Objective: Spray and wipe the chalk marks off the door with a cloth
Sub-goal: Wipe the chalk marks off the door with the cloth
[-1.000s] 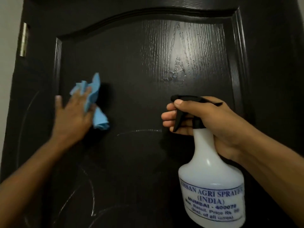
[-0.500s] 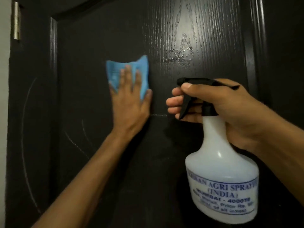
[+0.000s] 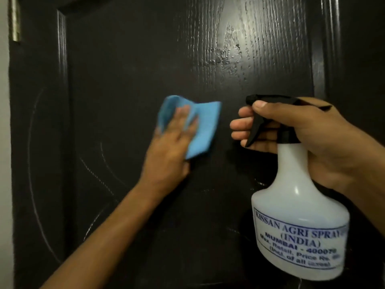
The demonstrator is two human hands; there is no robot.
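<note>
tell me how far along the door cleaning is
Done, it seems: the upper panel of the door shows wet spray droplets and no chalk. In hand: the left hand presses the blue cloth flat on mid-panel, blurred as if wiping, and the right hand grips the spray bottle, fingers on the trigger. Left: curved chalk lines on the lower left.

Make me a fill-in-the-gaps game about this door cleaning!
1. The left hand presses a ____ cloth on the door.
2. The right hand holds a white spray ____ with a black trigger.
3. Curved ____ marks remain left of the cloth.

Missing words: blue; bottle; chalk
</note>
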